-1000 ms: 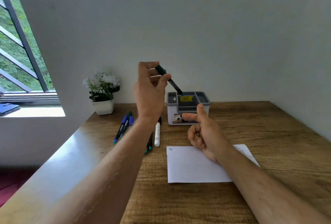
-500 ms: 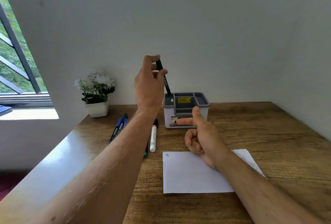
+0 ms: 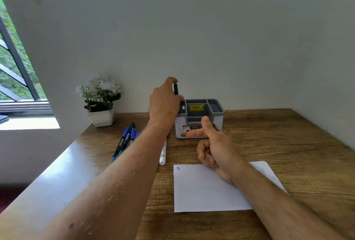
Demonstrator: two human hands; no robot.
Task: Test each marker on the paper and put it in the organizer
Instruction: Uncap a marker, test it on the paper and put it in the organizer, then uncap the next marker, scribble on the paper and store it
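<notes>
Fingers (image 3: 173,80) of the left hand (image 3: 163,103) pinch a green marker (image 3: 176,89), upright, its long axis vertical, above the organizer (image 3: 199,118) at its nine o'clock edge. The right hand (image 3: 215,147) has index and thumb extended, other fingers curled, above the paper (image 3: 201,188) at its twelve o'clock edge.

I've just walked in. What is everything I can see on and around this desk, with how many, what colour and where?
organizer: one, white with grey top, back of desk.
green marker: one, dark green, upright over organizer's left end.
white marker: one, lying left of paper.
blue and green markers: a few, exact count unclear, left of white marker.
paper: one white sheet, front centre.
plant pot: one, white flowers, back left.
desk: one, brown wood.
window: one, far left.
left hand: pinches green marker.
right hand: index finger touches organizer's front.
</notes>
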